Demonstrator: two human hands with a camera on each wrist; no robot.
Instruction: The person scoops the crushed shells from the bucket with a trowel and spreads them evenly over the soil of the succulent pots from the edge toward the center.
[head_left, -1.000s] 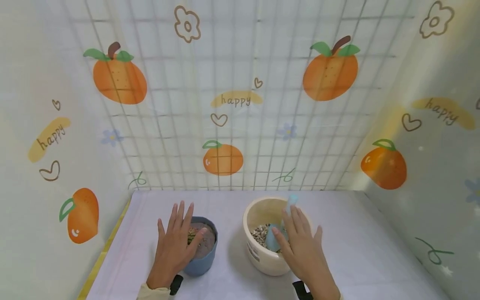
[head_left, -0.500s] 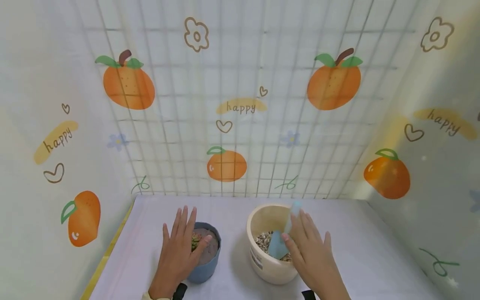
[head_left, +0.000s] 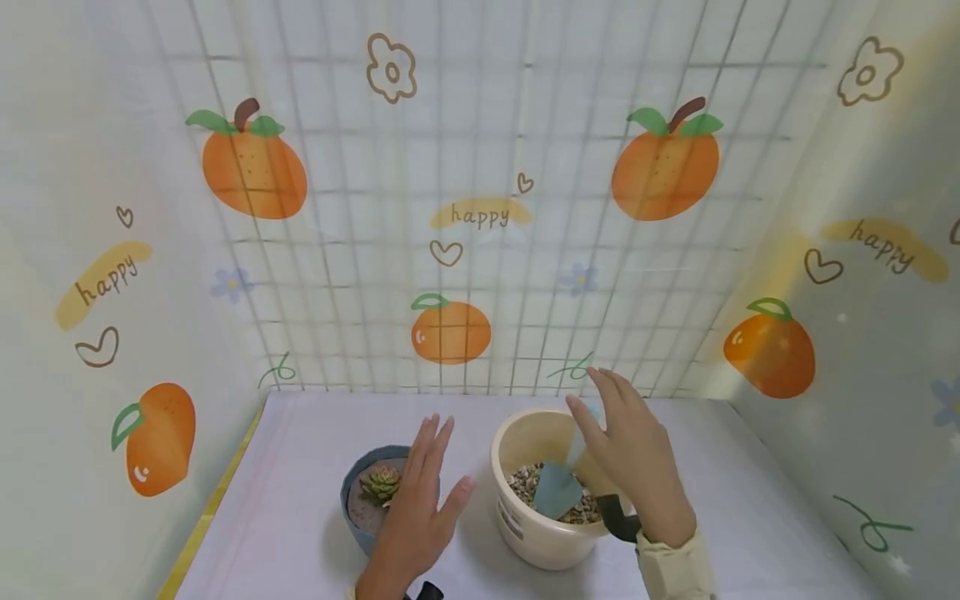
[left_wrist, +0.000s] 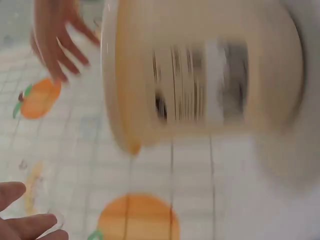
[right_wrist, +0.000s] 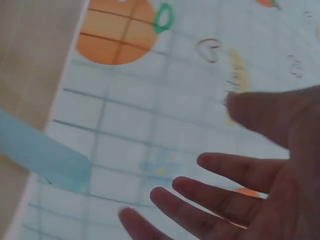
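Note:
A cream pot holds gravelly soil and a light blue trowel, whose handle leans on the far right of the rim. Above that handle hovers my right hand, fingers spread and slightly bent; the right wrist view shows the handle apart from the fingers. My left hand is in the air between the two pots, fingers straight, partly covering the blue-grey pot. In that pot a small succulent sits in brownish soil. The left wrist view shows the cream pot's labelled side, blurred.
Both pots stand on a white-covered table with a yellow strip along its left edge. A translucent curtain printed with oranges hangs at the back and sides, with a wire grid behind it.
My left hand has moved right, from over the blue-grey pot toward the gap, uncovering the succulent. My right hand has risen and shifted toward the trowel handle. The pots stay put.

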